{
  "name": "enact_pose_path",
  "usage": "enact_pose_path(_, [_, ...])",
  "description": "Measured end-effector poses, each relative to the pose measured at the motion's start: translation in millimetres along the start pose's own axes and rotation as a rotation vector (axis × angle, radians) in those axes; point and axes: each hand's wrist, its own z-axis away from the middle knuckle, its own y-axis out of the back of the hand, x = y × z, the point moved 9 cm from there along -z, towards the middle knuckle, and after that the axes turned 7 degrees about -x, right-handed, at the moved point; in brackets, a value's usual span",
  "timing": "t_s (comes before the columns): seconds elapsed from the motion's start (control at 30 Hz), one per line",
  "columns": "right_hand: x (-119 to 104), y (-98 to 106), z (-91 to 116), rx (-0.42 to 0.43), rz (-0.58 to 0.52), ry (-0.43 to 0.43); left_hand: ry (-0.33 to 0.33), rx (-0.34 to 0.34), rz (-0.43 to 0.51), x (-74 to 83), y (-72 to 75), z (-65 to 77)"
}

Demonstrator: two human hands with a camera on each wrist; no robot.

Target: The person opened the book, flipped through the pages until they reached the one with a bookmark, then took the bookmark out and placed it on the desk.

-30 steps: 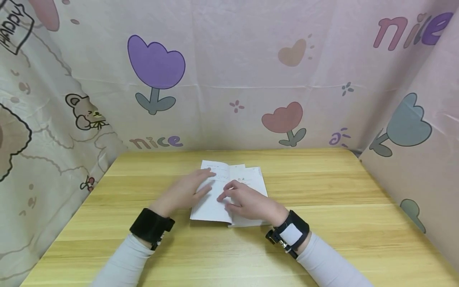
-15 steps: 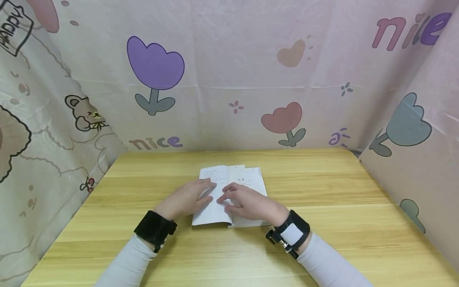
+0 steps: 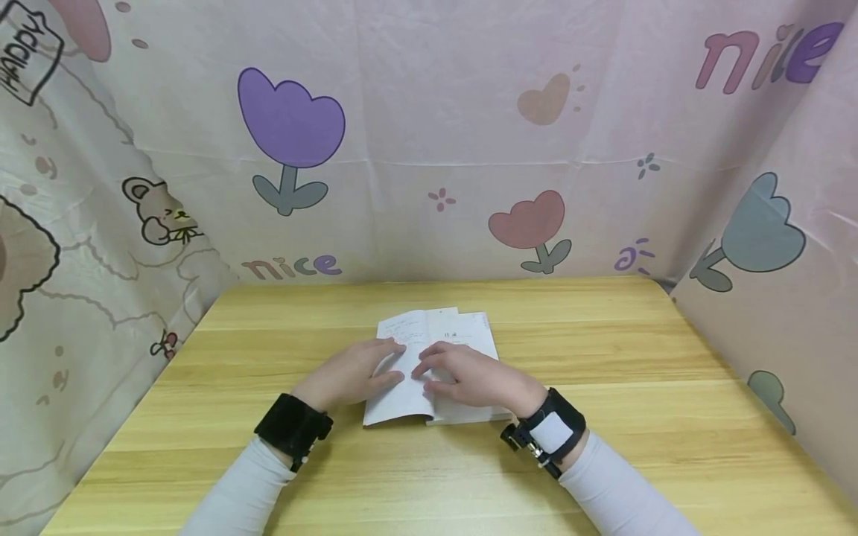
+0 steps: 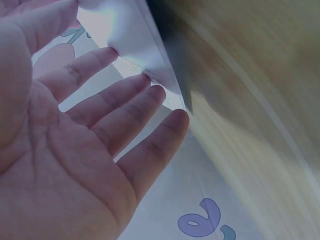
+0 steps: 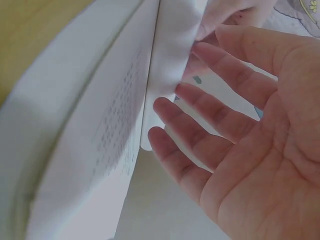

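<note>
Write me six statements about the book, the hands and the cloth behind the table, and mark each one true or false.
1. The book lies open on the table. True.

2. The left hand and right hand are both at the book. True.

3. The left hand lies over the right-hand page. False: it is over the left-hand page.

4. The cloth shows a purple flower and a red flower. True.

5. The red flower is left of the purple flower in the head view. False: it is to its right.

6. The table is black. False: it is a yellowish wood colour.
</note>
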Motion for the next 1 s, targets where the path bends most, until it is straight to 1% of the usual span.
enact_pose_path(0.13, [6,3,2,-0.017,-0.002,-0.011,0.027,-0.021,0.010,-2.1,-3.1,-0.7])
enact_pose_path(0.23, [16,6,4,-0.023,0.002,-0.055,0.051,-0.037,0.013,-3.5,-4.6,-0.6])
enact_pose_path(0.33, [28,10,7,-0.016,-0.010,-0.109,0.059,-0.046,0.023,-4.3,-6.1,-1.2])
enact_pose_path(0.47, [45,15,14,-0.010,-0.013,-0.220,0.053,-0.050,0.024,-4.1,-7.8,-2.8])
enact_pose_path(0.67, [75,23,29,-0.020,0.093,-0.442,0.073,-0.067,0.008,-4.6,-10.5,-3.1])
enact_pose_path(0.77, [89,26,37,-0.020,0.103,-0.535,0.078,-0.073,0.014,-4.7,-12.0,-3.2])
enact_pose_path(0.87, [100,28,45,-0.014,0.089,-0.598,0.072,-0.078,0.023,-4.5,-13.8,-3.6])
enact_pose_path(1.0, [108,29,51,-0.014,0.072,-0.637,0.069,-0.078,0.021,-5.1,-15.1,-3.7])
